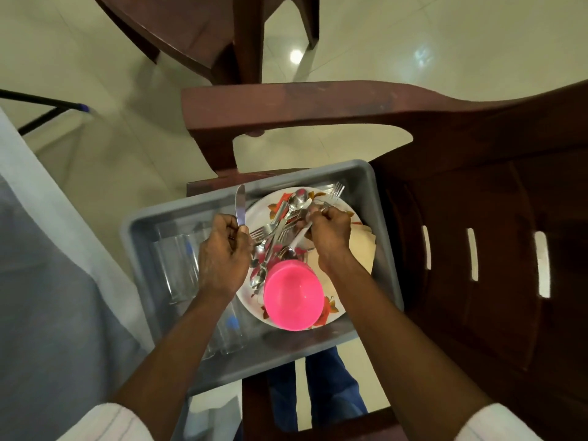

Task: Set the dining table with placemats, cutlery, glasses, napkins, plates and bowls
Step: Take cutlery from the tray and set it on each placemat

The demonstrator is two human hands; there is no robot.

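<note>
A glossy cream tiled floor [95, 58] lies under two dark brown chairs, and a grey tub [378, 198] sits on the seat of the nearer chair [477, 218]; the farther chair [197, 33] stands beyond the tub. Left of the tub hangs a pale cloth [47, 249]. Inside the tub, on its right side, a floral plate [261, 205] carries a loose pile of cutlery [280, 230] and an upturned pink bowl [294, 299] at the plate's near edge. Beige napkins [362, 246] lie against the tub's right wall, partly under the plate. Clear glasses [178, 265] lie on their sides along the tub's left part. The left hand [222, 253] is over the tub's middle, its fingers curled round a knife [240, 205] whose blade points up past the tub's far rim. The right hand [331, 237] is over the plate, fingertips pinching a piece in the pile, possibly a fork; blur hides which.
</note>
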